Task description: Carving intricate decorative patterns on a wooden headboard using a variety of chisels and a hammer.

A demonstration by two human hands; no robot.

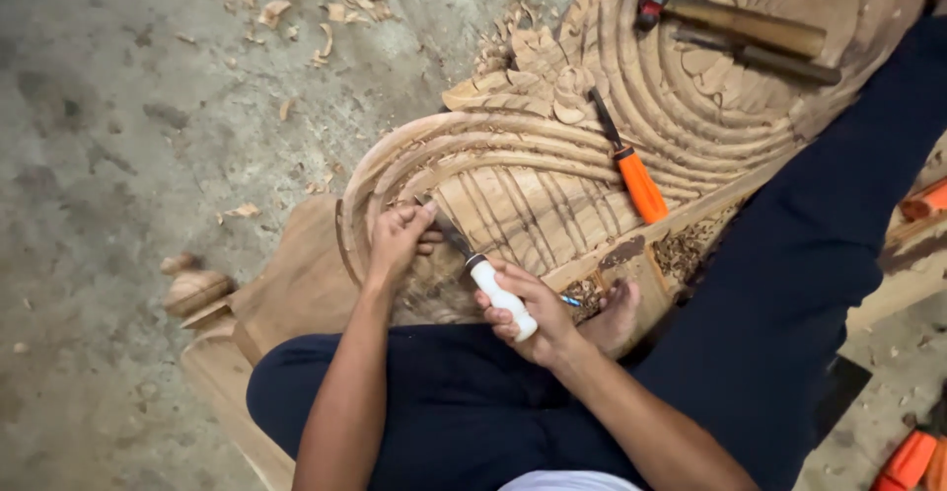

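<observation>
A large carved wooden panel (pixel 552 146) with curved ridges lies on the floor under my legs. My right hand (pixel 538 311) grips the white handle of a chisel (pixel 498 294). Its dark blade runs up and left to the carved rim. My left hand (pixel 400 239) pinches the blade near its tip, fingers resting on the wood. My bare foot (pixel 614 315) rests on the panel's lower edge beside the right hand.
An orange-handled chisel (pixel 631 175) lies on the carving. A wooden mallet (pixel 745 25) and another tool lie at the top right. Wood chips (pixel 326 7) litter the concrete floor. More orange handles (pixel 912 456) sit at the lower right. A turned wooden piece (pixel 195 289) lies at left.
</observation>
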